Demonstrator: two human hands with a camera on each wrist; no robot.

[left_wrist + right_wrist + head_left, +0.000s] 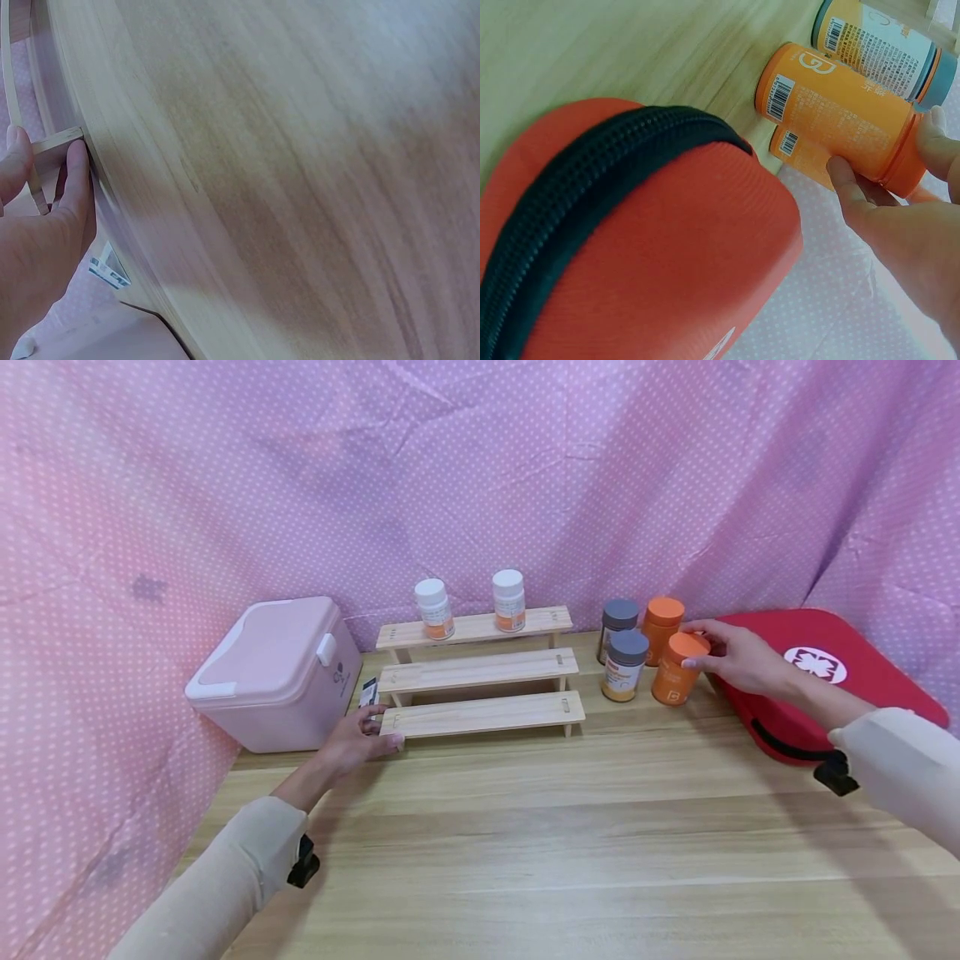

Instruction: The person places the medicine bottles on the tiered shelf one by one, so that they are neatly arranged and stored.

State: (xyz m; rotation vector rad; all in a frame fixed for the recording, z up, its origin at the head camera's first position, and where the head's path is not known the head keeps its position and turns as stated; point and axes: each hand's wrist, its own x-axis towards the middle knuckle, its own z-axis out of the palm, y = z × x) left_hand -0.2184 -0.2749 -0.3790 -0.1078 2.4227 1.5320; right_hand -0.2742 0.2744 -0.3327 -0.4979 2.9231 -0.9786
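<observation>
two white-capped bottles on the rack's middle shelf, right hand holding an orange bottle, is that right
The shelf is wrong: the head view shows the two white-capped bottles on the rack's top shelf. The right hand does hold an orange bottle.

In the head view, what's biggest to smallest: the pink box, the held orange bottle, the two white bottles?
1. Pink box
2. Orange bottle held by the right hand
3. Left white bottle and right white bottle: too alike to rank

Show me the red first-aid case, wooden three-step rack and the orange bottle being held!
Red first-aid case [866, 665]: head view, lid.
Wooden three-step rack [480, 670]: head view, middle shelf.
Held orange bottle [834, 111]: right wrist view, printed side.
</observation>
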